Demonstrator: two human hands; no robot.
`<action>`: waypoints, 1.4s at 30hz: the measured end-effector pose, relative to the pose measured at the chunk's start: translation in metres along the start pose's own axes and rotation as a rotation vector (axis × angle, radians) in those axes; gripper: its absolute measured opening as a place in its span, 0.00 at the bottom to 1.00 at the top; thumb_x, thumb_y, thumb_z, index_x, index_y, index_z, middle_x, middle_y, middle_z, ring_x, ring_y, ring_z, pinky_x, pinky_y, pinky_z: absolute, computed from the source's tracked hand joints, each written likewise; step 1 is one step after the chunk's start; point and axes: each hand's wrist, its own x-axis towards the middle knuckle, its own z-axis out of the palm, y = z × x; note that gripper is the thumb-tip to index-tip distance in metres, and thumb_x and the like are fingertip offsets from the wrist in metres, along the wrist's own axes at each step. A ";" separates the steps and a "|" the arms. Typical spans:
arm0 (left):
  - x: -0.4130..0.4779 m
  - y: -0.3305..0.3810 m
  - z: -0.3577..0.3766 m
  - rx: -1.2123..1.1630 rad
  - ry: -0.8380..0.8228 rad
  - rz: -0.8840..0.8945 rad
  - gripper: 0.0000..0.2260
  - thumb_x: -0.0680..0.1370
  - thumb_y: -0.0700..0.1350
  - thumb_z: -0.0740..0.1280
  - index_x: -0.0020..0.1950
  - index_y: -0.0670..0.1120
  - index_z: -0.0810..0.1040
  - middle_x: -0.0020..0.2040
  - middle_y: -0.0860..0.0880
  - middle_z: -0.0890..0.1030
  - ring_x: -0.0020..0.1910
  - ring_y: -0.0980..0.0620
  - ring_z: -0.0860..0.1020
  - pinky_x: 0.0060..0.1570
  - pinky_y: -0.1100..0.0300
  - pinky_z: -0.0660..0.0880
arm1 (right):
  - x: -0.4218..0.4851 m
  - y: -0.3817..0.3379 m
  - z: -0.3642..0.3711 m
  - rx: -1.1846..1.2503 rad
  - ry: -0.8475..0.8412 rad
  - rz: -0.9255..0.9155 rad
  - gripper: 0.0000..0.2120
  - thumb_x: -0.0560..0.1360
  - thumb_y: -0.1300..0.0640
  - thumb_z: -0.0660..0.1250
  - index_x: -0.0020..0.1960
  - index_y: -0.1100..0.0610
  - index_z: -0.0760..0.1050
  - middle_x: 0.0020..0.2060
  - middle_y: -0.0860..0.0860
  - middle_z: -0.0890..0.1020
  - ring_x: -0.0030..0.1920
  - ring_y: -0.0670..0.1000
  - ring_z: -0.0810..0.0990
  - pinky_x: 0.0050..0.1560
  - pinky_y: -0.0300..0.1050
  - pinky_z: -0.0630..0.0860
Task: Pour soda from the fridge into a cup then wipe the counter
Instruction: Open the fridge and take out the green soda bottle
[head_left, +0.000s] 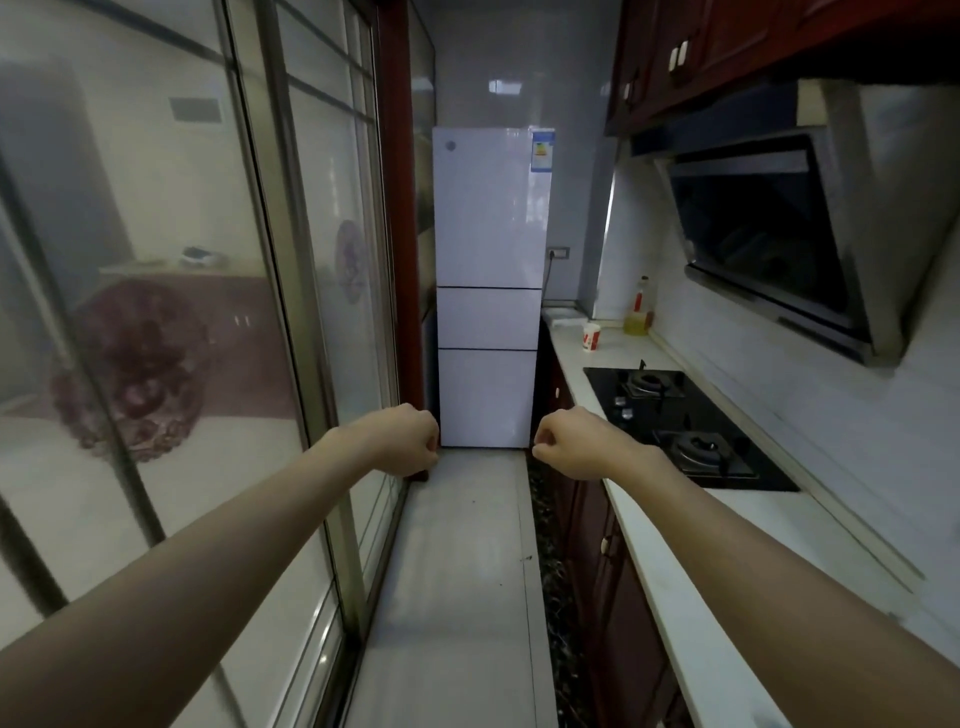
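Observation:
A tall white three-door fridge (488, 280) stands closed at the far end of a narrow kitchen aisle. A white and red paper cup (591, 336) stands on the white counter (675, 587) along the right, close to the fridge. My left hand (408, 439) and my right hand (563, 441) are stretched out in front of me as loose fists, holding nothing, well short of the fridge. No soda bottle or cloth is in view.
A black two-burner gas hob (680, 426) is set in the counter under a slanted range hood (769, 228). An oil bottle (640, 309) stands by the wall past the cup. Sliding glass doors (208, 312) line the left; red cabinets hang above and below the counter.

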 end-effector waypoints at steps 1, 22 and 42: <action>0.009 -0.004 0.001 0.007 -0.008 0.004 0.09 0.79 0.47 0.63 0.51 0.43 0.80 0.47 0.44 0.82 0.42 0.50 0.77 0.38 0.60 0.71 | 0.009 0.001 0.001 -0.003 -0.001 0.004 0.15 0.76 0.51 0.61 0.50 0.61 0.80 0.45 0.57 0.83 0.45 0.58 0.82 0.48 0.57 0.81; 0.235 -0.040 -0.018 0.065 -0.003 -0.002 0.12 0.80 0.50 0.62 0.52 0.44 0.80 0.49 0.45 0.82 0.47 0.47 0.80 0.47 0.53 0.77 | 0.216 0.119 0.011 0.072 -0.014 0.030 0.14 0.76 0.53 0.61 0.49 0.63 0.80 0.45 0.58 0.83 0.44 0.59 0.82 0.46 0.56 0.81; 0.451 -0.111 -0.008 0.015 -0.036 -0.037 0.12 0.79 0.51 0.63 0.53 0.45 0.80 0.49 0.46 0.81 0.49 0.47 0.79 0.50 0.52 0.78 | 0.451 0.168 0.038 0.047 -0.069 -0.040 0.16 0.75 0.55 0.61 0.51 0.66 0.79 0.45 0.62 0.84 0.45 0.62 0.82 0.44 0.60 0.80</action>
